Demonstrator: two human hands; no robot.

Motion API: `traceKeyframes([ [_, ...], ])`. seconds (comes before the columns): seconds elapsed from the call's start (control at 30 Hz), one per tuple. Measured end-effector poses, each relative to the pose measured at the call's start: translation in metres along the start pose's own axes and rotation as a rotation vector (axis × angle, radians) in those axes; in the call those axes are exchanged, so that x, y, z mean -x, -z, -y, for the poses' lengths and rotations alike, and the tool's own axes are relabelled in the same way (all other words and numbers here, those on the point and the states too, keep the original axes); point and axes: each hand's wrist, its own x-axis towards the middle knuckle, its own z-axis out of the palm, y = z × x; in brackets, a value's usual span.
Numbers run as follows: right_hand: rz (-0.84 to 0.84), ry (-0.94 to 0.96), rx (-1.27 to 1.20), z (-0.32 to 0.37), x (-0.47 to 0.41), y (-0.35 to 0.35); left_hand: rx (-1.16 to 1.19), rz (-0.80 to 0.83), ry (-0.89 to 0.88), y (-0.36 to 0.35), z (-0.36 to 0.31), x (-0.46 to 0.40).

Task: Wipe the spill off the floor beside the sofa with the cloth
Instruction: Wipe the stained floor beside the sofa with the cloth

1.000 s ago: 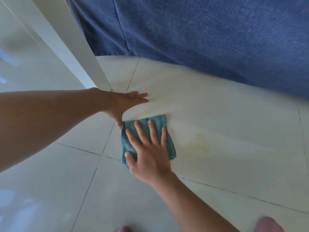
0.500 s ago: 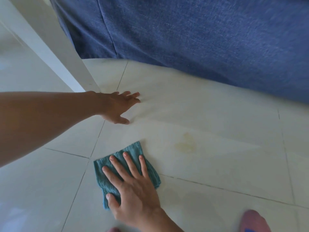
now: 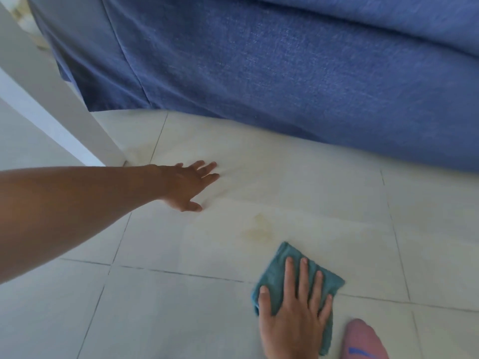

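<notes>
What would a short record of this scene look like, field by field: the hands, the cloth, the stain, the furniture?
Left hand: open, fingers spread, flat on the tiled floor near the sofa
Right hand: open, palm pressing down on the teal cloth
Teal cloth: folded, flat on the floor, lying across a grout line
Stain: faint yellowish mark, uncovered, just beyond the cloth's far corner
Blue sofa: fabric front along the far side of the floor
White post: slanted, left of the sofa
Pink object: lower right corner, unclear what it is
</notes>
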Motion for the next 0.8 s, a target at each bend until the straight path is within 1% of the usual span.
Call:
traceKeyframes([
  [0.03, 0.0, -0.068, 0.016, -0.004, -0.012, 0.004, -0.001, 0.01, -0.003, -0.001, -0.002, 0.001],
  [0.1, 0.032, -0.123, 0.063, -0.009, -0.038, 0.008, 0.012, 0.02, -0.016, -0.005, -0.002, 0.005],
  [0.2, 0.022, -0.16, 0.103, -0.009, -0.073, 0.009, 0.043, 0.032, -0.028, -0.013, 0.004, 0.014],
  [0.27, 0.009, -0.15, 0.11, -0.002, -0.092, 0.008, 0.047, 0.049, -0.039, -0.02, 0.006, 0.02],
  [0.5, 0.067, -0.039, 0.116, 0.017, -0.133, 0.002, 0.035, 0.061, -0.041, -0.029, 0.007, 0.026],
  [0.7, 0.13, 0.153, 0.149, 0.042, -0.149, -0.002, 0.058, 0.06, -0.024, -0.032, 0.009, 0.023],
  [0.8, 0.153, 0.216, 0.154, 0.06, -0.149, -0.003, 0.086, 0.043, -0.024, -0.034, 0.012, 0.023],
])
